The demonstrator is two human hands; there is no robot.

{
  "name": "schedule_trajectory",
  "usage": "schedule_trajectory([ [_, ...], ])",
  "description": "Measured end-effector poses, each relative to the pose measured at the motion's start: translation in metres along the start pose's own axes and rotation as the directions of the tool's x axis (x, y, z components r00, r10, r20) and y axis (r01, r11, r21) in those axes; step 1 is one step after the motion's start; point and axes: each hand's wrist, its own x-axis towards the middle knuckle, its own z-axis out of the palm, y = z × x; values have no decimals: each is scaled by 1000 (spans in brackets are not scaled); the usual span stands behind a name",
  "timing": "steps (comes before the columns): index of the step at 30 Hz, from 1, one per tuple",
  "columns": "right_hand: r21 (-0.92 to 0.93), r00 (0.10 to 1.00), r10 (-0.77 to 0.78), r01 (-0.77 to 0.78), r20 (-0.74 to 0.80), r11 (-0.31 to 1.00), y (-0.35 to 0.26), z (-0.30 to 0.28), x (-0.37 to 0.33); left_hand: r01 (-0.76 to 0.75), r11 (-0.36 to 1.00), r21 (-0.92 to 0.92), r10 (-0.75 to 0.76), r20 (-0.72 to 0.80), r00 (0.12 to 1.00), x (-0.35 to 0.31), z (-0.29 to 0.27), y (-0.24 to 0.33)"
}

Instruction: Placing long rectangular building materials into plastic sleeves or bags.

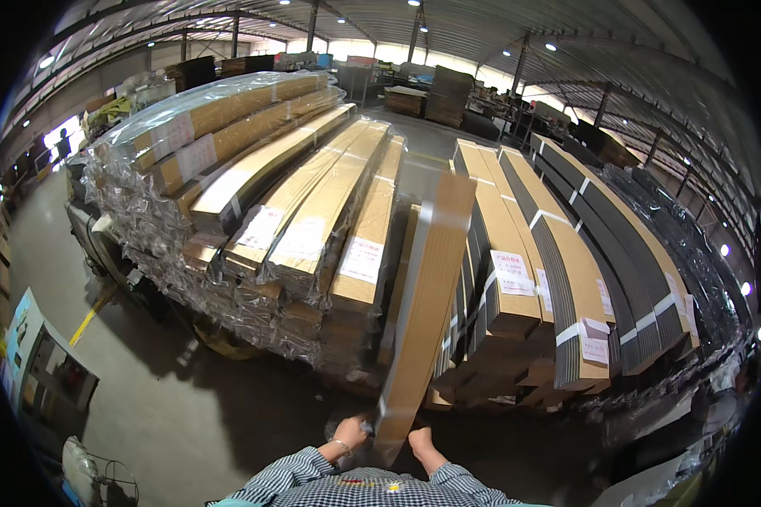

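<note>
A long, straight bundle of brown cardboard strips [427, 304] stands tilted in front of me, its low end between my two hands. Pale bands cross it near both ends. My left hand [352, 432], with a bracelet at the wrist, is closed to the left of that low end; a blurred, clear-grey bit shows at its fingers, too smeared to name. On the other side, close to the bundle's right edge, my right hand [420, 439] is curled closed. Its fingertips are turned out of sight, so whether it grips the bundle is hidden.
Film-wrapped stacks of long cardboard bundles [313, 232] lie on the left. More banded bundles [516, 245], with white paper labels, are piled to the right. Black film-covered goods [676, 220] lie farther right. A machine-like panel [46, 372] stands at lower left on the grey floor [156, 406].
</note>
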Motion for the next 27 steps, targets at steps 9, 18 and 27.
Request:
schedule_trajectory([
  [9, 350, 919, -383, 389, -90, 852, -105, 6, -48, -164, 882, -442, 93, -179, 979, -53, -98, 97],
  [18, 433, 937, -350, 305, 26, 848, -87, 6, -51, -299, 938, -177, 248, -263, 933, -64, -101, 75],
  [27, 453, 862, -491, 491, -128, 744, -185, -13, -93, -169, 623, -764, 215, -40, 976, -87, -185, 153],
])
